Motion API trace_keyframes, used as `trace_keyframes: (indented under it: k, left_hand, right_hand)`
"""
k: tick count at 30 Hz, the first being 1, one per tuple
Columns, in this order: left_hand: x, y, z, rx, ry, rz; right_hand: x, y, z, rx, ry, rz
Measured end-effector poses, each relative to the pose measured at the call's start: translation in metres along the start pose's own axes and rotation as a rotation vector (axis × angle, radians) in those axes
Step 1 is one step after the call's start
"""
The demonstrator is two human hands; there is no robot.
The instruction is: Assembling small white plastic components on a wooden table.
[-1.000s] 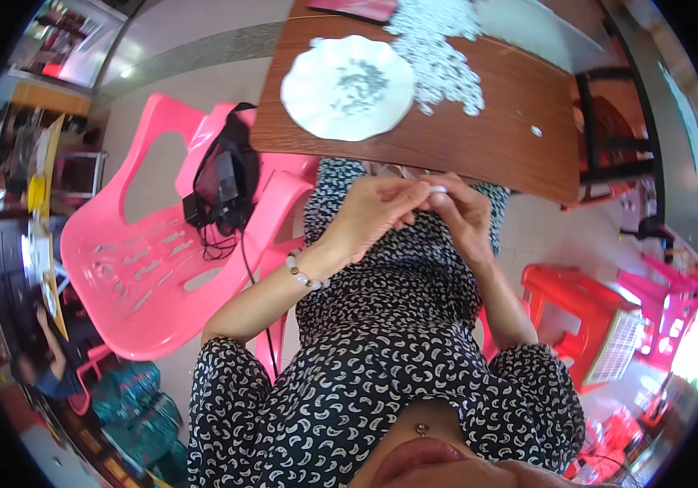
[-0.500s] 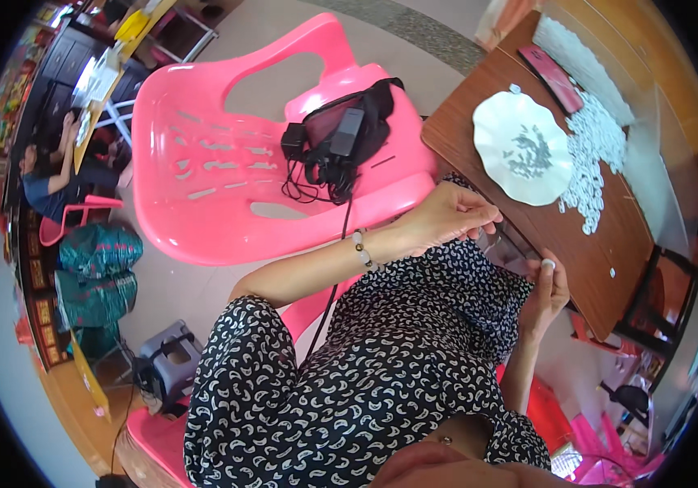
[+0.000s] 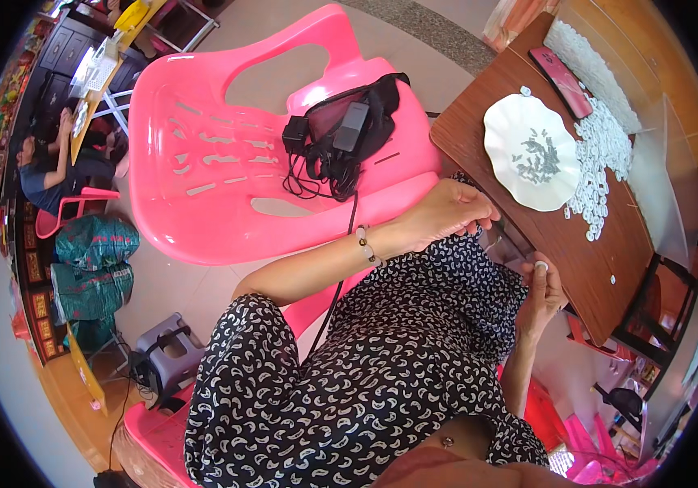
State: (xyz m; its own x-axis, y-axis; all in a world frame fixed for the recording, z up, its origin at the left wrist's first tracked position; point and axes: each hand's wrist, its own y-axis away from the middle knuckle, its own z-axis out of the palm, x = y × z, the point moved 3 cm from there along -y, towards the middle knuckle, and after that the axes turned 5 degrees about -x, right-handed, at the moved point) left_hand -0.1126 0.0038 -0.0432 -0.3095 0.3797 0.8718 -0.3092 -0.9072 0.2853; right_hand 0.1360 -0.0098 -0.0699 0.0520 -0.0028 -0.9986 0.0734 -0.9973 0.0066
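White bead (image 3: 541,265) in right hand (image 3: 541,293)

A brown wooden table (image 3: 556,236) is carrying a white scalloped plate (image 3: 529,150) that is holding a scatter of small grey bits. Just beside the plate, a heap of small white pieces (image 3: 597,154) is spreading along the tabletop, and a red phone (image 3: 561,80) is lying near the far edge.

left hand (image 3: 446,215) fingertips hidden behind dress (image 3: 414,325), small parts on white plate (image 3: 528,154) too tiny to identify
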Motion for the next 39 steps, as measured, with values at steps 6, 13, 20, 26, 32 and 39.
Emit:
trace_keyframes:
  k: [6,13,20,26,32,39]
  left_hand:
    - [0.006,-0.005,0.009,0.021,-0.066,-0.072]
    - [-0.009,0.001,0.004,0.045,0.013,-0.124]
    - [-0.009,0.002,0.0,0.058,0.049,-0.099]
    - [-0.012,0.004,-0.003,0.065,0.077,-0.119]
    - [-0.015,0.014,-0.013,0.116,0.113,-0.096]
    - [-0.022,0.015,-0.021,0.124,0.106,-0.118]
  right_hand:
    - [-0.008,-0.002,-0.011,-0.028,0.143,0.113]
    - [-0.037,-0.039,-0.03,-0.143,0.141,0.04]
    - [-0.099,-0.109,-0.083,0.097,0.368,-0.358]
    - [-0.14,-0.207,-0.158,0.299,0.715,-0.567]
    - [-0.157,-0.255,-0.188,0.433,0.914,-0.487]
    - [-0.118,-0.303,-0.229,0.652,1.271,-0.353]
